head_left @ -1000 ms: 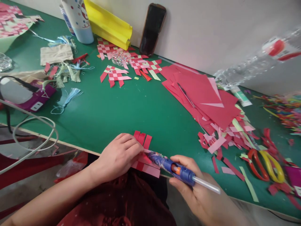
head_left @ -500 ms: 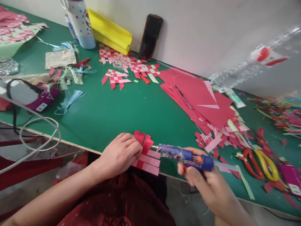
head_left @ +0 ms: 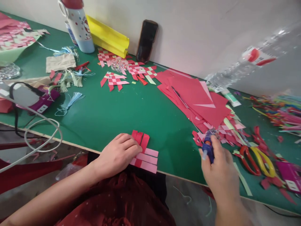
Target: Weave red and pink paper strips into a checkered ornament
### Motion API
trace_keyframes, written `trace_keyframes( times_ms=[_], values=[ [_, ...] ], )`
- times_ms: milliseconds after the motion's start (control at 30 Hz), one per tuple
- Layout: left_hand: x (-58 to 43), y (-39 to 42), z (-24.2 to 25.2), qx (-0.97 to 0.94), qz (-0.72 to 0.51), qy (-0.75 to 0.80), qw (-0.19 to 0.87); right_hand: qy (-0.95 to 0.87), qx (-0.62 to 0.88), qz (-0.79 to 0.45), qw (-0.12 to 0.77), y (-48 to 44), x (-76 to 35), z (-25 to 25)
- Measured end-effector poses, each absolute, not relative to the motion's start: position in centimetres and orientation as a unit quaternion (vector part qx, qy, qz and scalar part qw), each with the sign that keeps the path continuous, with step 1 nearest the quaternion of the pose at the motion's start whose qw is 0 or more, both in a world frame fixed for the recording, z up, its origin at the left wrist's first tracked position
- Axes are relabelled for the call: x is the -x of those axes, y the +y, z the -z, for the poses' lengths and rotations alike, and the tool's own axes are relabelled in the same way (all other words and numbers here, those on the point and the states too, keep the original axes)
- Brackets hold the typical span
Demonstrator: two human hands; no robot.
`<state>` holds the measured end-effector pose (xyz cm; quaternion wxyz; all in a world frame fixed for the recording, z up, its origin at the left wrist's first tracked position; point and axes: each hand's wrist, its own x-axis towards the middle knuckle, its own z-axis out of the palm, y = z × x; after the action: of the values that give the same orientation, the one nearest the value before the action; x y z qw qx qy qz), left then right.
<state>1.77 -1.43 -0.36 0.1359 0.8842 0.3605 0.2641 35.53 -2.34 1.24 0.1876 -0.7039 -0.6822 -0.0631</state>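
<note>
At the bottom of the frame, by the near edge of the green-topped table (head_left: 141, 110), my left hand (head_left: 117, 154) lies palm-down. Its fingers are together, not gripping but pressing their tips on the woven square of red and pink paper strips (head_left: 145, 154). That piece sits at lower centre, right at the table's edge and close to my body. I judge the flat press is there to stop the loose strips from sliding.

At lower right, my right hand (head_left: 221, 175) is closed around the small blue plastic glue gun (head_left: 208, 146). Its nozzle points away from me, over the heap of red and pink paper offcuts (head_left: 225, 130) and well apart from the woven square, probably to have the tip off the work. Just right of the heap lie the scissors with red and yellow handles (head_left: 256, 157), within easy reach.

Farther up, at centre right, spreads the stack of red paper sheets (head_left: 195, 97). Toward upper centre, several red-and-white woven paper pieces (head_left: 115, 80) are laid out flat. At the wall a dark smartphone (head_left: 147, 40) leans upright beside a folded yellow paper sheet (head_left: 109, 36) and a white dotted flask (head_left: 78, 28).
</note>
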Motion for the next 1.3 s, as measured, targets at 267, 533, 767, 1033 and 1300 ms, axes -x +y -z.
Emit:
trace_keyframes(
  times_ms=[267, 533, 767, 1033, 1300],
  values=[
    [-1.2, -2.0, -1.1, -0.898, -0.259, 0.325, 0.145, -0.754, 0.63, 0.145, 0.12, -3.2, -35.2, -2.9],
    [-1.6, -2.5, -0.2, -0.897, -0.248, 0.344, 0.125, -0.849, 0.499, -0.043, 0.167, -4.9, -25.0, -2.3],
    [-2.0, -2.2, -0.3, -0.9, -0.257, 0.342, 0.082, -0.836, 0.525, -0.065, 0.147, -4.9, -23.9, -1.1],
    [-1.9, -2.3, -0.1, -0.904, -0.245, 0.34, 0.087, -0.835, 0.524, -0.061, 0.16, -5.0, -23.9, -1.0],
    [-1.5, -2.6, 0.0, -0.906, -0.237, 0.341, 0.08, -0.831, 0.531, -0.051, 0.158, -5.1, -23.8, -0.8]
  ],
)
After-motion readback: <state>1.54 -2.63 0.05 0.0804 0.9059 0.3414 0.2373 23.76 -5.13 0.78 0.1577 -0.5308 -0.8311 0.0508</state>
